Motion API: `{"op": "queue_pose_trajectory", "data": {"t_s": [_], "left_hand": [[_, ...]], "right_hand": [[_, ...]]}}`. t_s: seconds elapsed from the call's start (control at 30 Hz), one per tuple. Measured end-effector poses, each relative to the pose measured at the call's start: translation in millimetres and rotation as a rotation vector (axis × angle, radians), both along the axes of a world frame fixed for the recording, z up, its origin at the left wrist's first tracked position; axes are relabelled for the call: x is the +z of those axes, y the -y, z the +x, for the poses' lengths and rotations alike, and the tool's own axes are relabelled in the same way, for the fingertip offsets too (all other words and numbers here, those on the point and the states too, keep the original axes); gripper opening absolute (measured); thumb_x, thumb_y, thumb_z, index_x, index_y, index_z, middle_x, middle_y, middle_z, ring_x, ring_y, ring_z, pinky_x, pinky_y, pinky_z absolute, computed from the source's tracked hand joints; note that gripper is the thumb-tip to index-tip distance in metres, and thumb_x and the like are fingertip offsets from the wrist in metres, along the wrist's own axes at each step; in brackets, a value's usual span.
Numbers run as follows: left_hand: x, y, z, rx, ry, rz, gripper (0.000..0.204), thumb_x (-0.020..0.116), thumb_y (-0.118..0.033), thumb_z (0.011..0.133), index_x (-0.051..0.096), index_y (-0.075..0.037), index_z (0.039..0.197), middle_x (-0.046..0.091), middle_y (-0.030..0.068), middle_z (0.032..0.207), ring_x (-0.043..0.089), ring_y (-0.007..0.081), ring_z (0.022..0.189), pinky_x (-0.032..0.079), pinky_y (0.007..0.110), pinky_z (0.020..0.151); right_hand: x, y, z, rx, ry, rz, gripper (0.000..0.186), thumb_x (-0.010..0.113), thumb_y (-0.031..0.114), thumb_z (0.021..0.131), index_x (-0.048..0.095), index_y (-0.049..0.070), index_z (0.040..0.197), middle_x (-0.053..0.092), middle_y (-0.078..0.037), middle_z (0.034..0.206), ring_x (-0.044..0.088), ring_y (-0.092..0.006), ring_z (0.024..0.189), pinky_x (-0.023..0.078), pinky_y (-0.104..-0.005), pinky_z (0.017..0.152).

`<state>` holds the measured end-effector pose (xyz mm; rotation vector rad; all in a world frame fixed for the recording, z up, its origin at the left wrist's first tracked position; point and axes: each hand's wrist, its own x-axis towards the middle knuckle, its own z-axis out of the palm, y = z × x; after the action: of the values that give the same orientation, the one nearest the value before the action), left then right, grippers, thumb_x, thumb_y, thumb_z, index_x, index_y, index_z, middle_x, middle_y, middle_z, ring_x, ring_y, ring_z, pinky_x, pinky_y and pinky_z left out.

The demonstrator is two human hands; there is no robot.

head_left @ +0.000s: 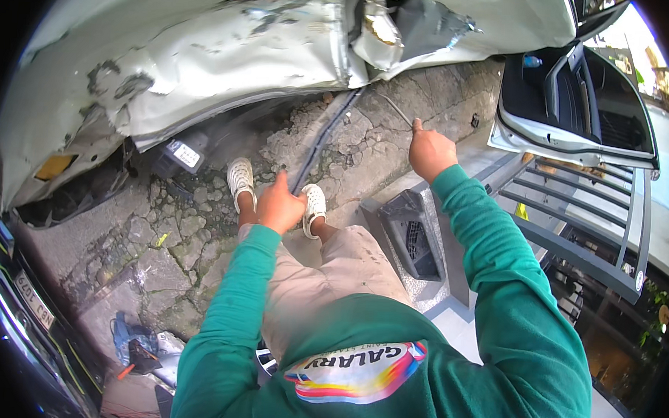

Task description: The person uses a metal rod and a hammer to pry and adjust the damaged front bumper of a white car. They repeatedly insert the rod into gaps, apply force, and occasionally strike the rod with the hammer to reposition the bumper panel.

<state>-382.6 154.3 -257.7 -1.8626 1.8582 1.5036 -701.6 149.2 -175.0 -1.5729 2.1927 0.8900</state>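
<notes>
My left hand (280, 206) is closed around the lower end of a long black strip (325, 136), which looks like a rubber door seal. The strip runs up and away to the torn lower edge of a dented, pale car body (229, 60). Further right, my right hand (430, 152) is closed on a thin metal rod (395, 109), with a finger laid along it. The rod points up and left toward the strip's far end, apart from it. Whatever part of the rod lies inside my fist is hidden.
Cracked, uneven concrete (172, 269) lies around my feet. A removed car door (582, 101) is at the far right, by a grey metal rack (576, 214). Near my right knee sits a black plastic tray-like part (412, 236). A dark car (33, 322) stands at the left.
</notes>
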Motion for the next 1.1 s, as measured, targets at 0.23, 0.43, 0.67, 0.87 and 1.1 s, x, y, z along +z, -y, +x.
{"op": "queue_pose_trajectory", "data": {"t_s": [0.23, 0.43, 0.67, 0.87, 1.1], "left_hand": [[24.9, 73.9, -56.7, -0.348, -0.142, -0.555, 0.099, 0.083, -0.041, 0.079, 0.036, 0.005, 0.154, 0.041, 0.0362, 0.153, 0.043, 0.0460, 0.142, 0.037, 0.048, 0.117], [23.8, 147.1, -128.2, -0.289, 0.140, 0.062, 0.099, 0.077, -0.061, 0.078, 0.055, 0.015, 0.137, 0.061, 0.0351, 0.135, 0.059, 0.0407, 0.131, 0.046, 0.041, 0.109], [-33.6, 85.3, -146.4, -0.345, 0.288, -0.272, 0.079, 0.074, -0.046, 0.088, 0.044, 0.003, 0.142, 0.059, 0.0232, 0.137, 0.060, 0.0413, 0.125, 0.050, 0.048, 0.106], [-62.6, 62.4, -152.0, -0.255, 0.204, -0.356, 0.077, 0.078, -0.041, 0.086, 0.046, 0.005, 0.138, 0.055, 0.0308, 0.138, 0.062, 0.0450, 0.122, 0.051, 0.050, 0.104], [-32.4, 120.8, -149.8, -0.323, 0.139, -0.083, 0.063, 0.061, -0.027, 0.091, 0.047, -0.004, 0.148, 0.062, 0.0262, 0.137, 0.062, 0.0417, 0.127, 0.049, 0.047, 0.108]], "right_hand": [[16.5, -6.0, -8.3, -0.049, 0.248, -0.141, 0.057, 0.050, 0.011, 0.097, 0.047, 0.010, 0.154, 0.076, -0.018, 0.100, 0.076, -0.0348, 0.092, 0.059, -0.0492, 0.078], [35.4, 6.8, -14.2, 0.014, 0.301, -0.260, 0.035, 0.053, 0.015, 0.097, 0.068, 0.006, 0.128, 0.077, -0.015, 0.092, 0.076, -0.0329, 0.085, 0.060, -0.0478, 0.072], [18.3, 41.8, -14.3, 0.198, 0.261, -0.248, 0.023, 0.058, 0.015, 0.094, 0.079, 0.006, 0.098, 0.077, -0.014, 0.094, 0.077, -0.0308, 0.086, 0.061, -0.0440, 0.073], [-23.0, 55.3, 23.7, 0.143, 0.161, -0.169, 0.028, 0.054, 0.018, 0.099, 0.076, 0.003, 0.104, 0.077, -0.016, 0.099, 0.076, -0.0326, 0.094, 0.061, -0.0469, 0.075], [-24.0, 70.8, 58.9, 0.139, 0.072, -0.037, 0.035, 0.042, 0.015, 0.106, 0.073, -0.002, 0.104, 0.076, -0.018, 0.099, 0.075, -0.0380, 0.094, 0.061, -0.0508, 0.079]]}}
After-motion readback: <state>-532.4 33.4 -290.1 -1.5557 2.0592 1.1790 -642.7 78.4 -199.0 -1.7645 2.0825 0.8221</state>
